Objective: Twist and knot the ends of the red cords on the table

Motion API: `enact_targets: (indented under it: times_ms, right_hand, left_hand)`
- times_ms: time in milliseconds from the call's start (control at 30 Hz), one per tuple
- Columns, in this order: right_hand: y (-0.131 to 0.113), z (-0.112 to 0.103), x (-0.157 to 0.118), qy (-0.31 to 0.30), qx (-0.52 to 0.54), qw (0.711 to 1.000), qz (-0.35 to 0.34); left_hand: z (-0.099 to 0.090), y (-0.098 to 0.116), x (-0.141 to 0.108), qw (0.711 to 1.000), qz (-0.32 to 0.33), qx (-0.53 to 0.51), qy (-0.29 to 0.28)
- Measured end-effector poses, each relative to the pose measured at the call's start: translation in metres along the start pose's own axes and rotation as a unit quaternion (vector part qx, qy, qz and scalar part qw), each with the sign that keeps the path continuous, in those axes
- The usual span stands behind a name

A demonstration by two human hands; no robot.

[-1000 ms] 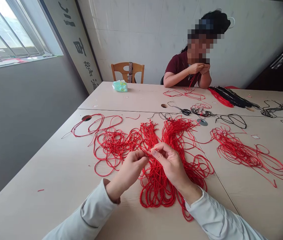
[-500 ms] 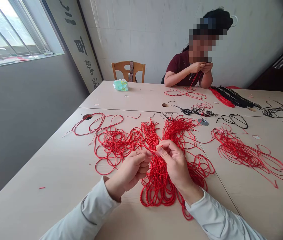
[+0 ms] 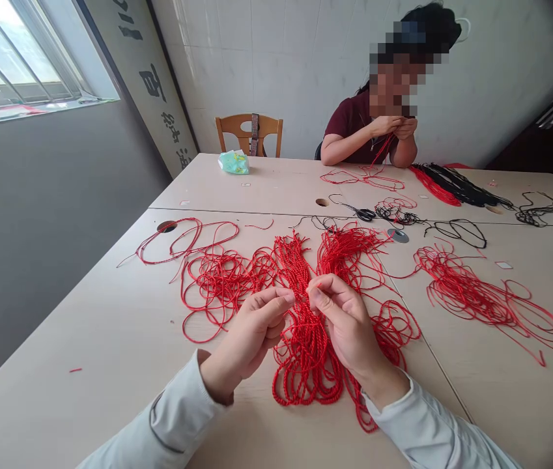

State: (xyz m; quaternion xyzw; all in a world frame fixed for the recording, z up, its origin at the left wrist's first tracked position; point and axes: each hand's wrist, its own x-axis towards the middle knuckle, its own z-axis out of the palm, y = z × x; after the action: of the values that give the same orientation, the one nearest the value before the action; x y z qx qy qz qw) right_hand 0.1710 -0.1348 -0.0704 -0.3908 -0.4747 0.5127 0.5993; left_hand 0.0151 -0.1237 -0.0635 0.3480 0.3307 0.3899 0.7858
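Left hand, right hand closer; red cord half-hidden.

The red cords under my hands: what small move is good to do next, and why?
Probably draw the thin strand slowly away with your right hand, with your left hand staying close. Both hands meet just above the red cords, and the loops there lie crossed, so a quick pull could snag them.

Red cords under left hand, right hand, scissors beyond
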Motion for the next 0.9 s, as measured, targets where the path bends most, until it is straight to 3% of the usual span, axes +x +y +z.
enact_targets:
  times_ms: [900]
  right_hand:
    - [-0.0006, 0.0005, -0.0014, 0.001, 0.002, 1.0, 0.004]
  left_hand:
    - [0.0011, 0.0014, -0.0018, 1.0, -0.007, -0.016, 0.005]
